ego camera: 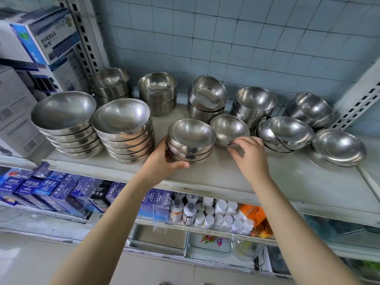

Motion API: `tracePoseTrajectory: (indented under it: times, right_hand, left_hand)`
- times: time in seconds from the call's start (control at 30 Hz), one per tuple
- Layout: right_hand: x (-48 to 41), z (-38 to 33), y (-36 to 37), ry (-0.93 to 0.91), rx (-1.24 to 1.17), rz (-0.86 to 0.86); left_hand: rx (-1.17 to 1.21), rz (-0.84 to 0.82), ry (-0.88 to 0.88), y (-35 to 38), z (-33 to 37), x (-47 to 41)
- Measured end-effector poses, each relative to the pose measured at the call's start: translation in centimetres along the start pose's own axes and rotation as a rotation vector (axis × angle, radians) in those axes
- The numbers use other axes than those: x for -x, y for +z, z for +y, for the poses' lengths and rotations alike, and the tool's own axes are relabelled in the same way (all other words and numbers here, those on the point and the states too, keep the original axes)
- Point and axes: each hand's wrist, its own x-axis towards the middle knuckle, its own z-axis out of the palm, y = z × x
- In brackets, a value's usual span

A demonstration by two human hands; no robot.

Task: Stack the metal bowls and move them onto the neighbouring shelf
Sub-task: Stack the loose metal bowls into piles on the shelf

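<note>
Both forearms reach up and forward to the shelf; the left hand curls round the left side of a small stack near the front edge, thumb along its base, gripping it; the right hand, fingers bent, pinches the near rim of a single bowl just right of the stack; two tall stacks stand close on the left, towards the left end; a back row of bowls lines the rear edge; tilted bowls crowd the right end; boxes and bottles sit below.
</note>
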Motion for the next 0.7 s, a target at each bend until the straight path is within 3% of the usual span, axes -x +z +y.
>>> tracePoseTrajectory:
  times: [0.2, 0.37, 0.5, 0.7]
  right_hand:
    - [-1.4, -1.4, -2.5, -0.008, -0.179, 0.095]
    - [-1.9, -6.1, -5.0, -0.179, -0.228, 0.196]
    - [-1.2, -9.3, -4.0, -0.314, -0.243, 0.064]
    - [0.0, -9.1, -2.6, -0.259, -0.232, -0.042]
  left_hand:
    - [0.065, -0.015, -0.013, 0.2, 0.2, 0.1]
    - [0.091, -0.02, 0.003, 0.2, 0.1, 0.1]
    - [0.122, -0.03, 0.034, 0.3, -0.2, 0.0]
    - [0.096, -0.042, 0.06, 0.1, -0.6, -0.1]
